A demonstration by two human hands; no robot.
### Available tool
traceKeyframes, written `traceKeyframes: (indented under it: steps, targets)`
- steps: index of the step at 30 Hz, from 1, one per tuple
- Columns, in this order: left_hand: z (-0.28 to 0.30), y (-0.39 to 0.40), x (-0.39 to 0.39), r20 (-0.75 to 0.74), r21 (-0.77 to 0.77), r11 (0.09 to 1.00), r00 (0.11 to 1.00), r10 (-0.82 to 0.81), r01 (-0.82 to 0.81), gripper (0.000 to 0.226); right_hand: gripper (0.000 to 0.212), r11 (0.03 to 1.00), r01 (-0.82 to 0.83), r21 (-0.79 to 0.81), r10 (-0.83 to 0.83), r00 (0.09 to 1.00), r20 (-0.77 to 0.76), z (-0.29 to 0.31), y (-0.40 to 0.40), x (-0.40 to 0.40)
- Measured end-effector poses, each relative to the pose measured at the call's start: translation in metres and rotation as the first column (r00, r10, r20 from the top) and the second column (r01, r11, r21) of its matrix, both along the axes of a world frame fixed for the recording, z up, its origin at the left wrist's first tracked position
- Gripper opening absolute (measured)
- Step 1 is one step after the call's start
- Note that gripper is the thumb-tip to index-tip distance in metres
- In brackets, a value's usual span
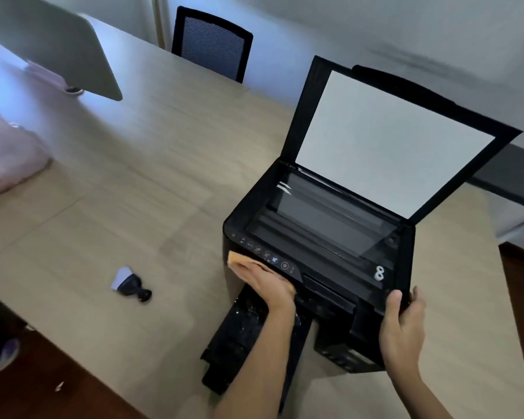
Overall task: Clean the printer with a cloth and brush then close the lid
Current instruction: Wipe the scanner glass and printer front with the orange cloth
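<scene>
A black printer (339, 267) stands on the wooden table (133, 192) at the right. Its scanner lid (384, 140) is raised, showing a white underside, and the glass (318, 219) lies bare. My left hand (266, 282) presses an orange cloth (235, 258) flat against the printer's front left, just under the control panel. My right hand (403, 322) grips the printer's front right corner. A small black brush (130, 284) with pale bristles lies on the table, left of the printer. The paper output tray (239, 340) sticks out toward me.
A black mesh chair (212, 43) stands behind the table. At the far left are a grey monitor back (58, 49) and a pink bag (6, 158). Dark floor (43, 388) shows past the table's near edge.
</scene>
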State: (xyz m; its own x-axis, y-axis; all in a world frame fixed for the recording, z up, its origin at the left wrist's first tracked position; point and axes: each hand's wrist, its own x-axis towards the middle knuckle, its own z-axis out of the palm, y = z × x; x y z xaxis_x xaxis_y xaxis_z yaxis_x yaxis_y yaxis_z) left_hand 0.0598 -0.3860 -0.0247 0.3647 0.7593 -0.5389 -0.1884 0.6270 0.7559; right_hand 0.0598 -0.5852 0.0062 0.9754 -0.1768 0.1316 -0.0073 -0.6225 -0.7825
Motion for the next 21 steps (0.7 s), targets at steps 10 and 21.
traceKeyframes:
  steps: [10,21]
  targets:
    - [-0.020,0.067,0.016,0.073,0.411,0.904,0.992,0.101,-0.122,0.068,0.074,1.000,-0.007,0.024,0.007,1.000,0.012,-0.001,0.003,0.001]
    - [-0.008,0.029,0.013,-0.195,0.623,0.781,0.975,0.103,0.042,0.064,0.071,0.999,-0.025,0.041,0.024,0.999,0.025,0.003,0.005,-0.001]
